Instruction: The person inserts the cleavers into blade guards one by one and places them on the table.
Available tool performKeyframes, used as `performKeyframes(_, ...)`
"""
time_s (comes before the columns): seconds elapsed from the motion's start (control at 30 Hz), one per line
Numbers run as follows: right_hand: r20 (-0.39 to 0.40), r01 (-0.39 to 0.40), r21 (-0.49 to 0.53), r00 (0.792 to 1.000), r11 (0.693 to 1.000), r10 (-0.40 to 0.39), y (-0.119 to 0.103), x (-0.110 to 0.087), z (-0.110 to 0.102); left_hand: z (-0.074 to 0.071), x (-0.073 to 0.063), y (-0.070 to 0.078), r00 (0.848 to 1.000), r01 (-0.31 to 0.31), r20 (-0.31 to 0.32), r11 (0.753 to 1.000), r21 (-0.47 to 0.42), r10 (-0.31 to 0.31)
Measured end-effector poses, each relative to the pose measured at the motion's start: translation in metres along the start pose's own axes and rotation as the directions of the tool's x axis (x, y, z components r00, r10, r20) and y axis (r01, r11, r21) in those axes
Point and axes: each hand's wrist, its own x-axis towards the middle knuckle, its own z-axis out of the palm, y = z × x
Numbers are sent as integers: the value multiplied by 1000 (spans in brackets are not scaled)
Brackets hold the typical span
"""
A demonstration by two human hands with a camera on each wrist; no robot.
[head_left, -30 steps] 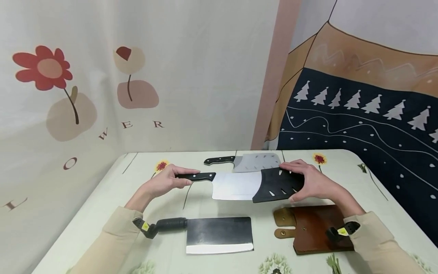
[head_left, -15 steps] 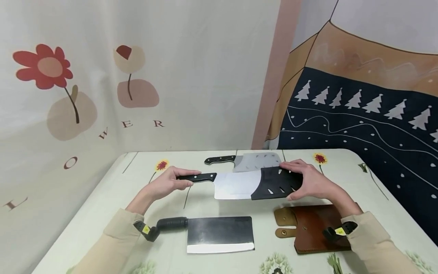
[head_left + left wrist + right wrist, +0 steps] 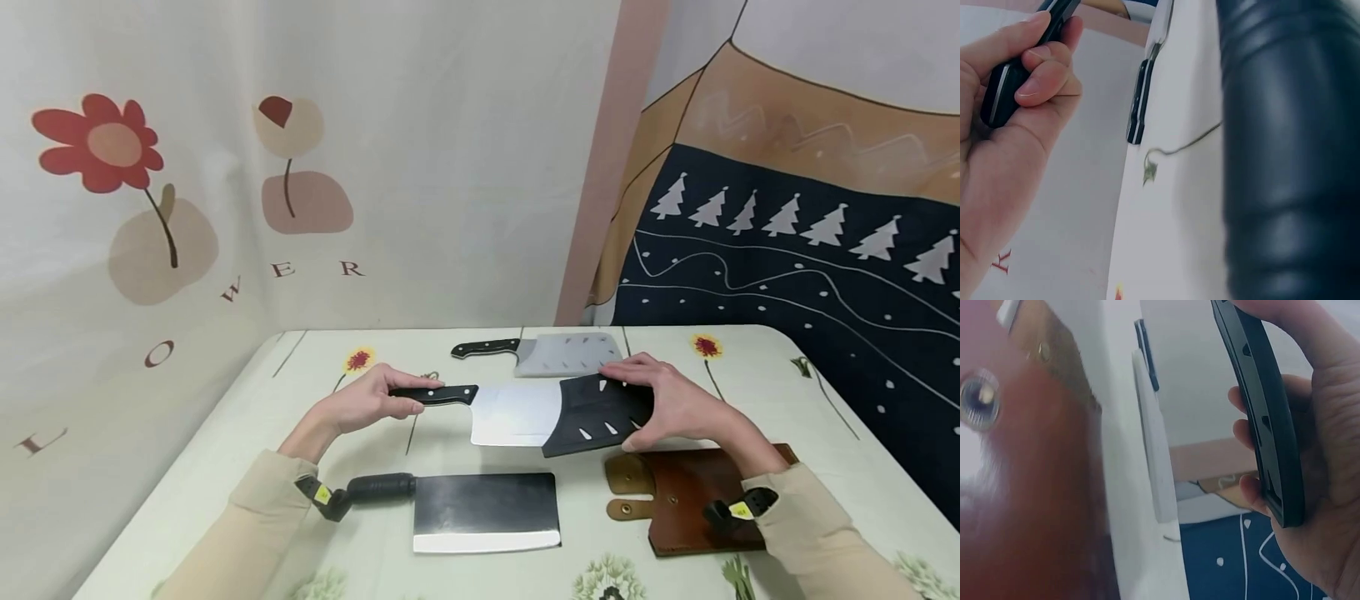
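Above the table, a cleaver (image 3: 516, 414) is held level with its blade toward the right. My left hand (image 3: 360, 404) grips its black riveted handle; in the left wrist view the fingers curl around that handle (image 3: 1007, 87). A black slotted blade guard (image 3: 596, 417) covers the outer part of the blade, leaving the part near the handle bare. My right hand (image 3: 678, 404) holds the guard by its top and bottom edges, thumb below and fingers above. From the right wrist, the guard (image 3: 1269, 425) shows edge-on against the palm.
Behind lies another cleaver (image 3: 486, 348) in a translucent guard (image 3: 573, 354). In front, a cleaver with a ribbed black handle (image 3: 381, 487) and dark blade (image 3: 483, 508) lies flat. A brown leather sheath (image 3: 701, 492) with snap straps lies under the right forearm. A curtain (image 3: 450, 167) hangs behind the table.
The right hand and guard have shifted slightly left, and the guard's lower edge now dips below the blade's edge. Less bare blade shows than before. The left hand keeps its grip.
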Motion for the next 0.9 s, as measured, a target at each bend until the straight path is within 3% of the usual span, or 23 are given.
performKeyframes(0.3,-6,-52,0,999,999,52,-5,5,3,12,8,6,999,6,-48,999,-54,-8)
performKeyframes(0.67,-36,-89,-9,995,996,89,-6,12,8,31,21,13,995,-15,-102,999,-33,11)
performKeyframes(0.9,-26,-88,-5,996,996,87,-7,10,6,31,23,8,997,-39,-76,998,-46,35)
